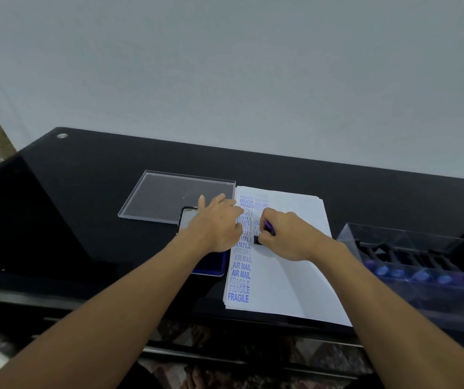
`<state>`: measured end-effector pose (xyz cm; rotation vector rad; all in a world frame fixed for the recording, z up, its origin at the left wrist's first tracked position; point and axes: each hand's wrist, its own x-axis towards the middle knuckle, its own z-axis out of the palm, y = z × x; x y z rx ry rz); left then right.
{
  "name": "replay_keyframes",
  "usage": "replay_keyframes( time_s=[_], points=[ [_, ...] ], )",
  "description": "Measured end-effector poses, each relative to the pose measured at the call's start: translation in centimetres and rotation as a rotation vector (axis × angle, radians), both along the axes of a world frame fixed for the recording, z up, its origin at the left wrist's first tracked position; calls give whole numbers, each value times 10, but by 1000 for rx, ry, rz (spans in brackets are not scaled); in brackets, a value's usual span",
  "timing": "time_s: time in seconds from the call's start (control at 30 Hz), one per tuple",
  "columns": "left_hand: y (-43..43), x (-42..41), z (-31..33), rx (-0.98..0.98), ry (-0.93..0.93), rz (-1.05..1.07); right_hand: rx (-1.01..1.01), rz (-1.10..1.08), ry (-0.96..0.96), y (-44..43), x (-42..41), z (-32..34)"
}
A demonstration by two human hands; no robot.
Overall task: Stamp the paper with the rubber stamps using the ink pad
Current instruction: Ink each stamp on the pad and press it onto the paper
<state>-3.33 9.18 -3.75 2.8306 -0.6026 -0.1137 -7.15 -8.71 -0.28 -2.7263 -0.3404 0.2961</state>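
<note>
Gripped the stamp [262,237] in the right hand [290,237], fingers curled round its purple handle, black base down on the paper [290,265], in the second column of prints toward the sheet's far left. Rested the left hand [216,223] on the paper's left edge, fingers straight and a little spread, fingertips over the SAMPLE prints, thumb out toward the far side, nothing held.

Found the ink pad [211,265] (blue, mostly hidden under the left wrist) just left of the paper; could not tell whether touching the sheet or only beside it. Read blue prints down the paper's left side: AMENDED farthest, then SAMPLE, AIR MAIL, and FRAGILE nearest. Could not read the smaller prints in the second column.

Saw a clear lid [166,196] flat on the black table [84,192], just left of the paper's far corner. Noted a dark-rimmed flat slab [188,219] at the lid's near edge, partly under the left hand; could not tell what. Saw a clear box [410,240] at the right, near the paper's right edge, with spare stamps [396,273] lying inside in a row, purple ends toward the near side.
</note>
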Motion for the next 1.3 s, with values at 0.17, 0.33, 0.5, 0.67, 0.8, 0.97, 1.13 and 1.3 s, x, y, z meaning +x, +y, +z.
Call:
replay_keyframes(
  time_s=[0.17, 0.33, 0.5, 0.67, 0.8, 0.97, 1.13, 1.3],
  points=[
    [-1, -1, -3, 32, -21, -7, -24, 10, -18, 2, 1, -3],
    [-1, -2, -5, 48, -53, -12, -55, 14, -21, 5, 1, -3],
    [0, -1, -7, 72, -52, -19, -170, -3, -48, 12, 0, -6],
    [0, -2, -3, 99, -50, -25, -225, -1, -73, 15, -2, -5],
    [-1, -1, -4, 106, -50, -23, -224, -6, -68, 16, -2, -5],
    [-2, -2, -3, 113, -44, -20, -205, 5, -69, 16, -3, -4],
    [-2, -2, -2, 116, -37, -24, -196, 8, -66, 16, -4, -4],
    [-2, -2, -2, 116, -31, -23, -177, 6, -57, 17, -4, -4]
  ],
)
